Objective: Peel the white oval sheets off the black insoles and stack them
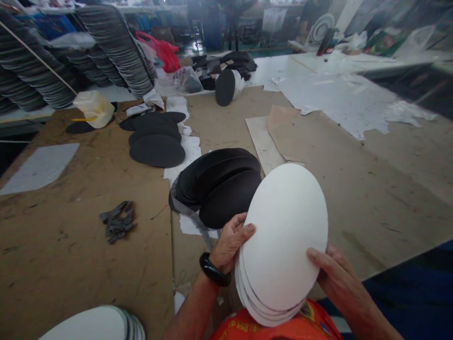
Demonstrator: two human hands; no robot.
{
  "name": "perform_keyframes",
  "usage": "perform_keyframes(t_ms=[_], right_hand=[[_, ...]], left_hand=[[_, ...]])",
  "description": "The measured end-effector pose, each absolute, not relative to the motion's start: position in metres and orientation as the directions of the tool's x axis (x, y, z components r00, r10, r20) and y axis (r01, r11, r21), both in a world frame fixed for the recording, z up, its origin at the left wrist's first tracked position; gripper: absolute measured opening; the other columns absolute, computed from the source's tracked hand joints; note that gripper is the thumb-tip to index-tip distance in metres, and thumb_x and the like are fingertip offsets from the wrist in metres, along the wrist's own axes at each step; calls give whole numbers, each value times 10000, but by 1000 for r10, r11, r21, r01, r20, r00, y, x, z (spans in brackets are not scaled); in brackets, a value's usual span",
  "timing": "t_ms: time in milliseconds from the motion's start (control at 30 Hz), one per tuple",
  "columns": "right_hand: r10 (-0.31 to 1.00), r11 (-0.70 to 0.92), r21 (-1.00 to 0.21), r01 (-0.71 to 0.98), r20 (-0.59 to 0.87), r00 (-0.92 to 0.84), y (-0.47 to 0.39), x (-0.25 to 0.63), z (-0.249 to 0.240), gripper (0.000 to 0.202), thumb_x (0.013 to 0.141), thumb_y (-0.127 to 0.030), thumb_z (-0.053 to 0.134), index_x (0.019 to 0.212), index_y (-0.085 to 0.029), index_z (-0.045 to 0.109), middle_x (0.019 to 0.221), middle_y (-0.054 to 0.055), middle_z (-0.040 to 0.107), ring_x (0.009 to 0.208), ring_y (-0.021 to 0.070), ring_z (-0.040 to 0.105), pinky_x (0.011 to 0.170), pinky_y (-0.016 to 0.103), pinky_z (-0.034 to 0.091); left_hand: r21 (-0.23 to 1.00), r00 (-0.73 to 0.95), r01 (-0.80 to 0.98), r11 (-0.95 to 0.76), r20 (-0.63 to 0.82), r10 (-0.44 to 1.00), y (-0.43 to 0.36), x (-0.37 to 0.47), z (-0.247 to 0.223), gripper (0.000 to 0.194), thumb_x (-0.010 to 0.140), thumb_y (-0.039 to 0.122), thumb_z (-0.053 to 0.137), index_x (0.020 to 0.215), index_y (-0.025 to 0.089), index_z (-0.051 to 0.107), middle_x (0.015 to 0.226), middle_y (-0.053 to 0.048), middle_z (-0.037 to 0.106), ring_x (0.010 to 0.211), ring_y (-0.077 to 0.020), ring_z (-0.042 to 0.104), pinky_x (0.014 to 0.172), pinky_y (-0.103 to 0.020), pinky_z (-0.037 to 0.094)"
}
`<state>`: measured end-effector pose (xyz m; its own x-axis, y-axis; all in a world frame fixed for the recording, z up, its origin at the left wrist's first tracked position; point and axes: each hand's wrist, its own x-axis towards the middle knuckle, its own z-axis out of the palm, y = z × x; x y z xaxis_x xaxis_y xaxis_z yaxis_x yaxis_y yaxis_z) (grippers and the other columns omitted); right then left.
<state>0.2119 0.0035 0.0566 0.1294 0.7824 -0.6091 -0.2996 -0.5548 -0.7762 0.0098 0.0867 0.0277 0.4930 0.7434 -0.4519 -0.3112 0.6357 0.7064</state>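
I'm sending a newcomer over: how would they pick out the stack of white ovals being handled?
On the big brown-covered table, find the dark ovals near its middle. Just nearer and to their right, the left hand, wearing a black bracelet, and the right hand grip the stack of white ovals. Unlike the other white stack, cut off at lower left, this one is held.

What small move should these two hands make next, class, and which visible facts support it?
Probably square up the white oval sheets: the left hand and right hand grip them from opposite sides, yet the lower ones fan out past the top one at the edge nearest the wearer.
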Motion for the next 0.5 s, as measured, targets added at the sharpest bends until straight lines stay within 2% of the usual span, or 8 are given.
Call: perform_keyframes(t_ms=[100,233,400,500], right_hand=[[797,-529,-797,-292,-585,151,8,213,53,497,651,-450,666,1036,-138,637,1003,161,691,860,293,649,740,395,524],[804,-531,-794,-296,-583,122,9,212,52,511,660,-441,661,1071,-140,622,1024,159,686,886,295,645,758,394,524],[800,-541,-778,-320,-593,91,11,208,52,498,673,-435,662,1075,-143,620,1016,141,691,868,289,648,712,373,533],[812,-531,-813,-240,-569,130,12,209,50,538,663,-447,667,1112,-155,615,1016,133,694,856,300,649,694,387,541]], left_hand=[[791,392,-292,537,-413,822,85,8,43,640,669,363,749,1179,137,434,1124,-127,613,942,-220,615,779,-308,496],[884,275,-209,418,-357,893,78,2,56,591,704,324,715,1185,176,406,1087,-87,625,939,-216,607,772,-312,503],[937,196,-167,307,-274,942,70,-1,71,503,747,264,657,1178,213,403,1084,-47,623,933,-193,598,787,-293,499],[949,162,-153,274,-250,955,68,-4,75,490,750,241,637,1180,215,405,1117,-47,600,964,-198,583,808,-290,488]])
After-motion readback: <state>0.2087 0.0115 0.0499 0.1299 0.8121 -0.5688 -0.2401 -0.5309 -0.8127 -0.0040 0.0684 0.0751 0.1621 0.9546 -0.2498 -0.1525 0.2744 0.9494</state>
